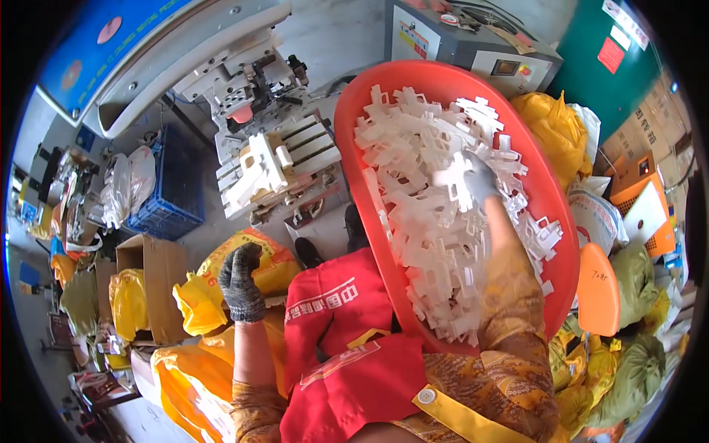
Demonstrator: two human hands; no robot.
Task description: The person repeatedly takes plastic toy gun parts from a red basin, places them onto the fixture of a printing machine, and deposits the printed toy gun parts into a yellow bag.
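My right hand gripped a white plastic piece in its fingers, over the pile in the big red tub on the right. My left hand was up near a yellow bag, its fingers curled, but I could not tell if they were fully closed.

Left hand gloved dark grey, right hand paler grey — mottled yellow-brown sleeves, red apron, white-lettered — yellow strap, white button.
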